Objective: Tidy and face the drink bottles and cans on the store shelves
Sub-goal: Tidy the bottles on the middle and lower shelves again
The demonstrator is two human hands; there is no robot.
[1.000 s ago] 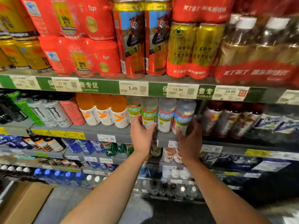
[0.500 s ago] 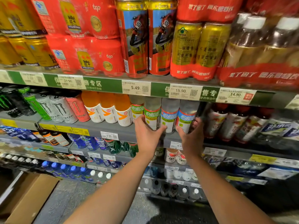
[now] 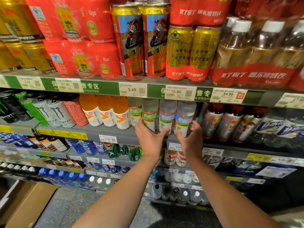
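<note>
Several clear electrolyte drink bottles stand in a row on the second shelf (image 3: 115, 131). My left hand (image 3: 148, 139) wraps the base of a green-labelled bottle (image 3: 150, 115), thumb reaching across under the neighbouring blue-labelled bottle (image 3: 167, 116). My right hand (image 3: 191, 139) cups the base of the rightmost blue-labelled bottle (image 3: 185, 116), fingers curled round its right side. Their labels face forward. Another green-labelled bottle (image 3: 134, 112) stands just left of my left hand.
Orange bottles (image 3: 105, 111) and Monster cans (image 3: 56, 112) fill the shelf to the left, red-capped bottles (image 3: 230, 120) to the right. Tall cans and red multipacks (image 3: 92, 58) crowd the shelf above. A cardboard box (image 3: 28, 204) sits on the floor at lower left.
Both hands have closed in and lowered onto the bottle bases; the right hand came round from the bottle's side to its front. The camera moved closer and the labels now read clearly.
</note>
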